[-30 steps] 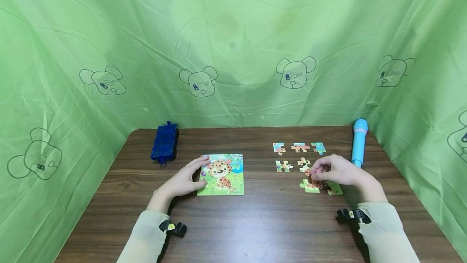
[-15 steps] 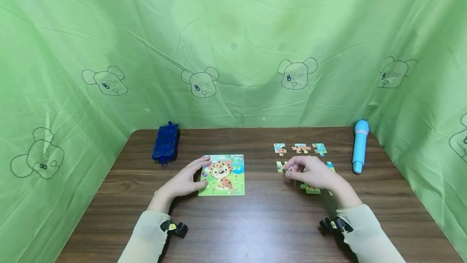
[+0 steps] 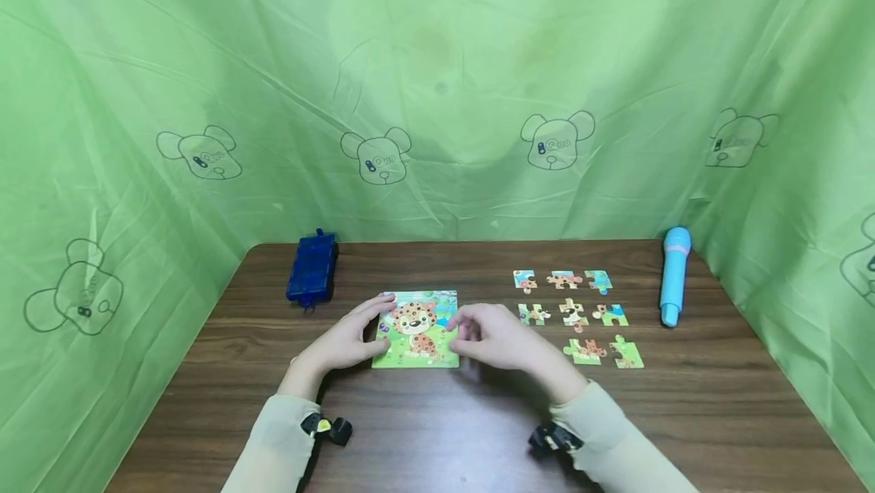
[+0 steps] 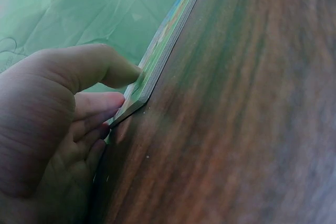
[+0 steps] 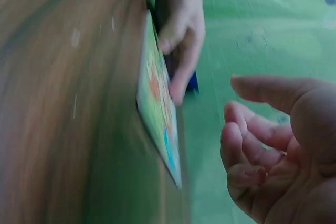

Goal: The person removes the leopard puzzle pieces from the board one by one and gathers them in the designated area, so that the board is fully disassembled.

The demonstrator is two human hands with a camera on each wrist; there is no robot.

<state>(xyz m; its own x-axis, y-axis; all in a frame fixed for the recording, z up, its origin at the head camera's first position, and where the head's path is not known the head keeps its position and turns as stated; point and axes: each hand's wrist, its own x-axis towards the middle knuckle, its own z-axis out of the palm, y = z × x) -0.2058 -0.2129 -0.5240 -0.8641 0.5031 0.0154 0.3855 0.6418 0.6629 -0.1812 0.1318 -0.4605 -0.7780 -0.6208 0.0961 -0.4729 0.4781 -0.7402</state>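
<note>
While the puzzle board [image 3: 415, 330] is held at its left edge by the left hand [image 3: 345, 341], thumb and fingers curled round that edge, the right hand [image 3: 494, 337] is kept just over the board's right edge, fingers loosely bent with nothing gripped. The board is laid flat near the middle of the wooden table [image 3: 478, 417]. Loose puzzle pieces [image 3: 573, 314] are spread out to the right, a blue toy microphone [image 3: 673, 274] is seen further right, and a dark blue box [image 3: 311, 267] far left.
</note>
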